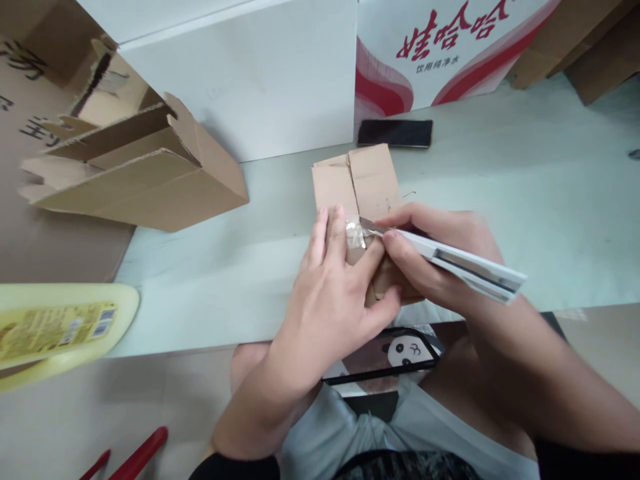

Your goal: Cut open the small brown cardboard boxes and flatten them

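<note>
A small cardboard box [373, 177] lies on the pale green tabletop, its two top flaps meeting at a seam. Clear tape [355, 235] covers part of that seam. My left hand [335, 287] is spread over the box, its fingers pressing on the top beside the tape. In my right hand [440, 247] is a white utility knife [465, 263], gripped like a pen. Its blade touches the box at the seam, right by the tape and close to my left fingers. The lower part of the box is mostly hidden under both hands.
An open cardboard box [185, 173] stands to the left. Behind are a white box [280, 80] and a red-and-white carton [430, 73], with a dark phone [395, 133] before it. A yellow bottle [75, 327] is at the lower left; a panda-printed item [380, 357] lies below the table edge.
</note>
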`<state>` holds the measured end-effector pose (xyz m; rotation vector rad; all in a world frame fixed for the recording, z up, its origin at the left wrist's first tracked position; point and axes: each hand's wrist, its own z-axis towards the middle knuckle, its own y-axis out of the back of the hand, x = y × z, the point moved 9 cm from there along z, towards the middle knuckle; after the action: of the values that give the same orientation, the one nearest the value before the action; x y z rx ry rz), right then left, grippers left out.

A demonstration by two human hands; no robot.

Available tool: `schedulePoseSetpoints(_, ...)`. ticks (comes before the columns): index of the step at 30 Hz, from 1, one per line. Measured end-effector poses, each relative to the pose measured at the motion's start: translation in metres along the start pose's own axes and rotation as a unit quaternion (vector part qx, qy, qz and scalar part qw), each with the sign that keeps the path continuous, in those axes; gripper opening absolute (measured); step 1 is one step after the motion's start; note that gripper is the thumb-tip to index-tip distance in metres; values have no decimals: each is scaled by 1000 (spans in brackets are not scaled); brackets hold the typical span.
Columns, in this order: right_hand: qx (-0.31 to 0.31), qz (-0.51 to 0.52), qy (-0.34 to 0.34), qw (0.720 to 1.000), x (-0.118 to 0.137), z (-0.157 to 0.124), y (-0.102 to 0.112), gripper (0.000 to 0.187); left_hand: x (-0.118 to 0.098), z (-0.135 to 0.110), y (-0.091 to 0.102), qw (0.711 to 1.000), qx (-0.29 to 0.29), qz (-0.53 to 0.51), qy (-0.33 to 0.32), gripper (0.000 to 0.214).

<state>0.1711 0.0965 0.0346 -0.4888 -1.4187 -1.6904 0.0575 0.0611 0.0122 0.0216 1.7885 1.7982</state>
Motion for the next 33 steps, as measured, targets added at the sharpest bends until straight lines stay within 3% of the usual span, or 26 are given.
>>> schedulePoseSetpoints(10, -26, -11, 22, 999, 5, -1, 11, 21, 0, 0, 1, 1000, 11, 5, 2, 58)
schedulePoseSetpoints(18, 12, 9, -5, 1000, -1, 1, -1, 23, 1, 0, 0, 1000, 1, 4, 3, 55)
schedulePoseSetpoints(28, -18, -4, 7, 1000, 4, -4, 17, 18, 2, 0, -1, 1000, 7, 10, 3, 61)
schedulePoseSetpoints(33, -114, 39, 7, 993, 4, -13, 36, 15, 3, -2, -2, 1000, -12, 9, -4, 62)
